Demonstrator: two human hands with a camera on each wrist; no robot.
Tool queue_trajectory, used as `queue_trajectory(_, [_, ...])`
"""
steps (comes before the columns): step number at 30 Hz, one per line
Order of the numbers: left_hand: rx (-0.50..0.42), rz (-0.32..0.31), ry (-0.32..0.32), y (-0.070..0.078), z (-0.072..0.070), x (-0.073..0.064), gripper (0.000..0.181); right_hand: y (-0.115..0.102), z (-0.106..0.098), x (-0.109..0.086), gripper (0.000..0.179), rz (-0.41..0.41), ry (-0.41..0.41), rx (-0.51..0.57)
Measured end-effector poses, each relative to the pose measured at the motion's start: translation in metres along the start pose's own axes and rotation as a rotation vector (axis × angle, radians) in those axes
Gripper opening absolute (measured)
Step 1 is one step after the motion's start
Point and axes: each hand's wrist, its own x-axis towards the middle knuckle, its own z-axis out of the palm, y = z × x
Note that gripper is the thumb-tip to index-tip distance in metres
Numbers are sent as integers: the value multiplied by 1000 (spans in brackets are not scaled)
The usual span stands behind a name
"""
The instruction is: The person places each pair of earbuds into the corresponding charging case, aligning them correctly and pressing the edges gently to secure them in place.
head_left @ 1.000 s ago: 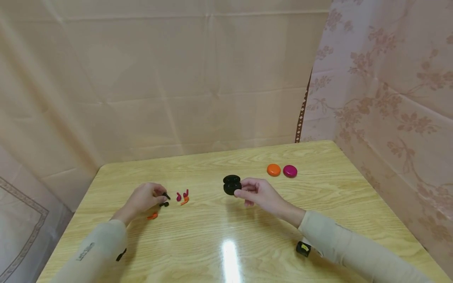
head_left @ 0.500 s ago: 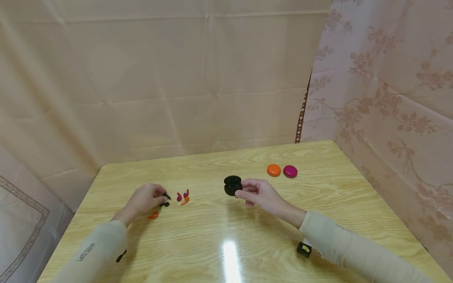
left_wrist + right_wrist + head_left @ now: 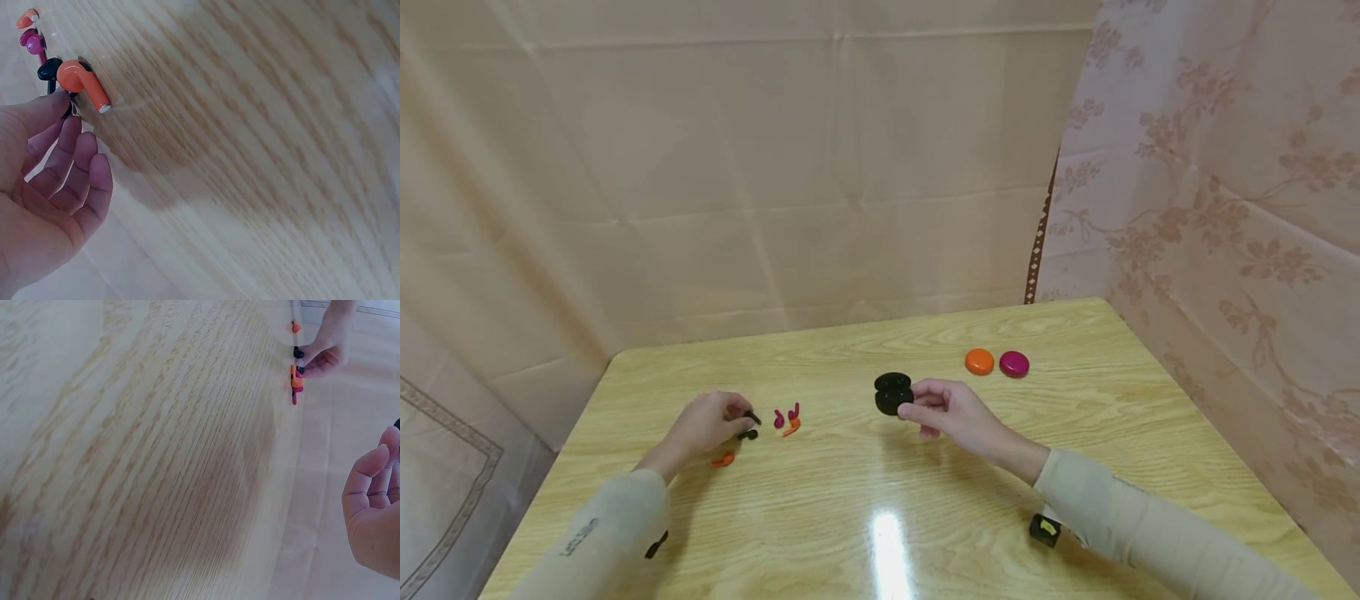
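Below the middle of the frame, the right hand (image 3: 953, 414) grips the open black case (image 3: 891, 404); and over at lower left, the left hand (image 3: 703, 422) pinches one black earbud (image 3: 753, 416), a second black earbud (image 3: 750, 434) lying just below.

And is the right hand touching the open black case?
Touching: the head view shows the right hand pinching the black case at one side, thumb in front.

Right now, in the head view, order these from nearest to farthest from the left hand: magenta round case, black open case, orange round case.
1. Black open case, held in the right hand.
2. Orange round case, farther right.
3. Magenta round case, rightmost of these.
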Motion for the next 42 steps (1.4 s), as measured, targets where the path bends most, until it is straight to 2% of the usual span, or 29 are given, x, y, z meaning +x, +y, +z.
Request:
queue_trajectory(6, [8,-5,-1,1,1,-1,12,1,1,1,32,2,-2,13])
queue_trajectory(17, [17,14,40,2,0,-5,11,0,2,0,31,-1,-9,21])
queue_trajectory(23, [-22,-12,77,3,-1,-6,13,0,3,1,31,8,-10,23])
queue_trajectory(29, [-37,10,120,5,-2,-5,10,0,4,1,31,11,-11,23])
queue_trajectory(42, [-74,34,164,4,-3,0,13,-1,3,0,31,8,-10,10])
